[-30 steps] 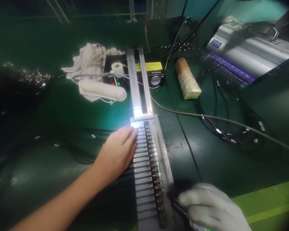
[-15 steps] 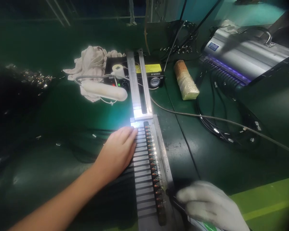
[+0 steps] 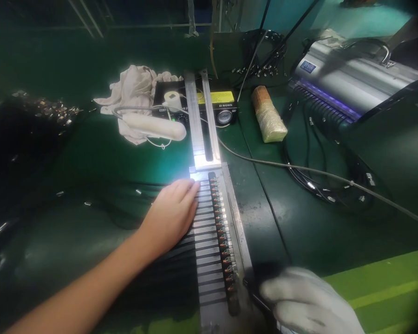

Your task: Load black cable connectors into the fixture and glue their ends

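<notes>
A long metal fixture (image 3: pixel 209 260) with slotted ribs runs down the middle of the green bench, and a row of several small components (image 3: pixel 222 236) sits in its dark channel. My bare left hand (image 3: pixel 172 215) lies flat on the ribs at the fixture's upper left, fingers stretched out. My right hand (image 3: pixel 306 301), in a white glove, is closed around a thin dark pen-like tool (image 3: pixel 254 294) whose tip touches the fixture's right edge near the lowest components.
Two metal rails (image 3: pixel 202 116) extend from the fixture toward a black controller box (image 3: pixel 219 104) with a gauge. A white gooseneck lamp (image 3: pixel 156 127), a rag (image 3: pixel 135 86), a wrapped block (image 3: pixel 268 116), cables (image 3: pixel 316 176) and a silver machine (image 3: pixel 355 79) lie around.
The camera view has shifted slightly. My right hand with the tool has edged a little down and right along the fixture; the left hand stays flat on the ribs.
</notes>
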Available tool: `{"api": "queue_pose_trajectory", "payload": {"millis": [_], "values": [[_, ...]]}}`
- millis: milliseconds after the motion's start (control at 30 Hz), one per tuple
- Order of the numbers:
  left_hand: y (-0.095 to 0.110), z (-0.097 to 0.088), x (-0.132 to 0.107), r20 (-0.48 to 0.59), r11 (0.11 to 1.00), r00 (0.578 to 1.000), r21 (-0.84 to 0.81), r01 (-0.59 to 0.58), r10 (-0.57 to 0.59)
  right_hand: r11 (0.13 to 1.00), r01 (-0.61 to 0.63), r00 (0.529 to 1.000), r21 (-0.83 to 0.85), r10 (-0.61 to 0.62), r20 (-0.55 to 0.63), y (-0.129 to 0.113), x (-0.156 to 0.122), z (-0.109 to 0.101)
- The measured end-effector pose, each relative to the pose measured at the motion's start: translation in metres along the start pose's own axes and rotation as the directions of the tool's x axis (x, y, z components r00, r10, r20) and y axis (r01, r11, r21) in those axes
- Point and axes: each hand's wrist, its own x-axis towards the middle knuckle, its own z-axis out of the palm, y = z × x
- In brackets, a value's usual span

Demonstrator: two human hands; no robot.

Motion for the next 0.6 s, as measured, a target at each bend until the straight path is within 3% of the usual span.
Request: {"api": "queue_pose_trajectory", "payload": {"millis": [167,600], "values": [[0.001,-0.001,0.001,0.002,1.0,1.0,0.006,0.002,-0.002,0.994,0.109,0.993,-0.027,-0.11,-0.037,0.005,0.002,0.006],[-0.001,0.001,-0.003,0.012,1.0,1.0,-0.001,0.008,-0.008,0.992,0.123,0.992,-0.022,-0.124,-0.025,0.004,0.009,0.001]]}}
